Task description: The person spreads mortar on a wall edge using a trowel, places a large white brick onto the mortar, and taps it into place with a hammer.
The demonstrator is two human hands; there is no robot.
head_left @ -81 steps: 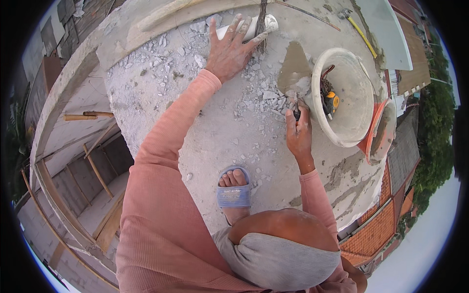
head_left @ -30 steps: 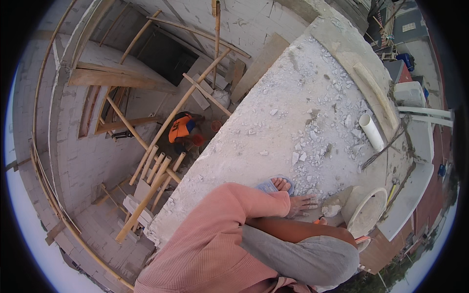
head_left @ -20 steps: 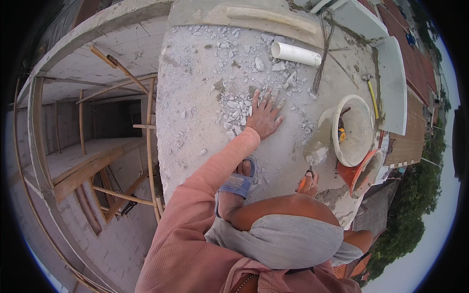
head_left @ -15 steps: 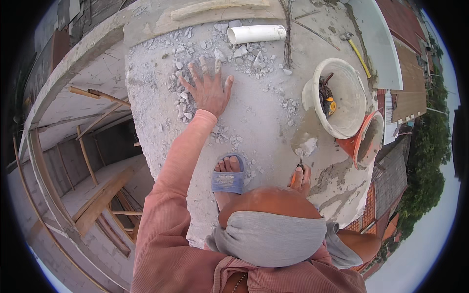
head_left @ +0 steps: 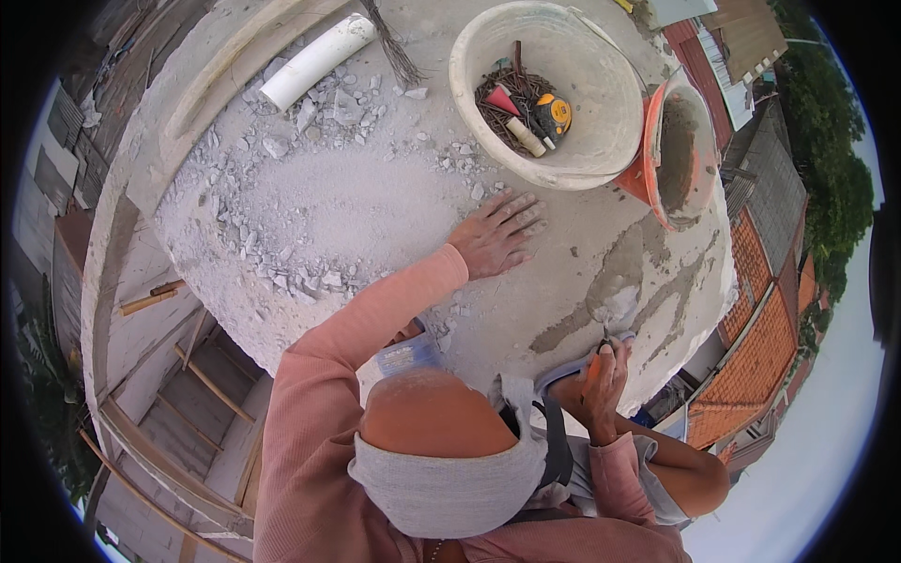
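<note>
My left hand (head_left: pixel 497 235) lies palm down on the dusty concrete slab (head_left: pixel 535 291), fingers spread, just below a large whitish bucket. At the right, my right hand (head_left: pixel 605 387) is closed round the orange and black handle of a trowel (head_left: pixel 618 307). Pale grey material covers the trowel's blade, which is low over a damp dark patch of the slab; whether it touches cannot be made out. Inside the whitish bucket (head_left: pixel 619 113) are a yellow and black tape measure (head_left: pixel 556 114), many rusty nails or metal bits, and a red piece (head_left: pixel 502 99).
An orange bucket (head_left: pixel 654 159), crusted with mortar, leans beside the whitish one. Broken concrete rubble (head_left: pixel 246 235) and a white plastic pipe (head_left: pixel 319 61) lie at the far left, near a bundle of thin wire (head_left: pixel 394 47). Beyond the slab's left edge is a drop with wooden poles (head_left: pixel 214 383).
My left hand has moved right and nearer, off the rubble onto smoother concrete. My right hand still grips the trowel, now farther right. The view has shifted and turned to the right.
</note>
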